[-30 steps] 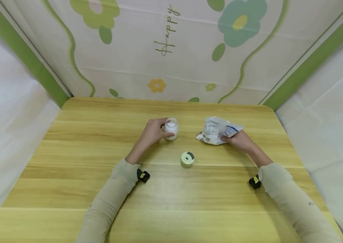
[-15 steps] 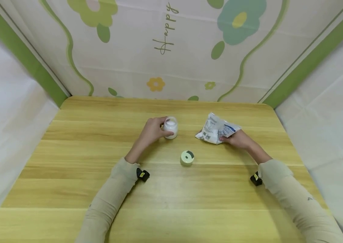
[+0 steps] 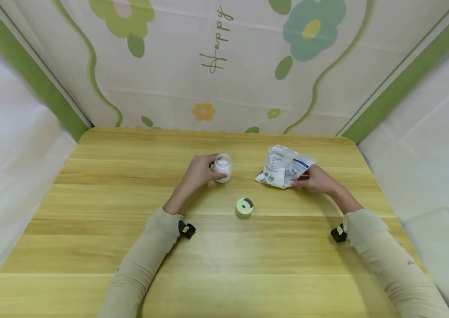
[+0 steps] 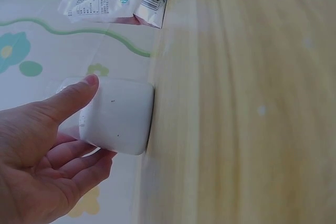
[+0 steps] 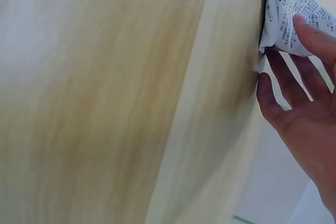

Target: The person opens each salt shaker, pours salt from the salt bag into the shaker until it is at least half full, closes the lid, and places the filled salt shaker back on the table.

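Note:
A small jar (image 3: pixel 222 168), white below with a clear upper part and an uncapped mouth, stands upright on the table. My left hand (image 3: pixel 202 170) grips it from the left, thumb in front and fingers behind, as the left wrist view (image 4: pixel 113 114) of the jar also shows. To its right a crumpled white printed plastic bag (image 3: pixel 280 167) sits on the table. Beside the bag is my right hand (image 3: pixel 316 180), its fingers spread and loose, the thumb near the printed face (image 5: pixel 302 9). Whether the fingertips still touch the bag is hard to tell.
A pale green round lid (image 3: pixel 244 207) with a dark patch lies between the hands, nearer the body. Black wrist cameras (image 3: pixel 186 229) sit at both cuffs. The wooden table (image 3: pixel 216 265) ends at a flower-patterned cloth (image 3: pixel 160 88) behind.
My right hand has loosened and shifted slightly right from the bag, whose top now stands a little higher. The left hand and the jar stay in place.

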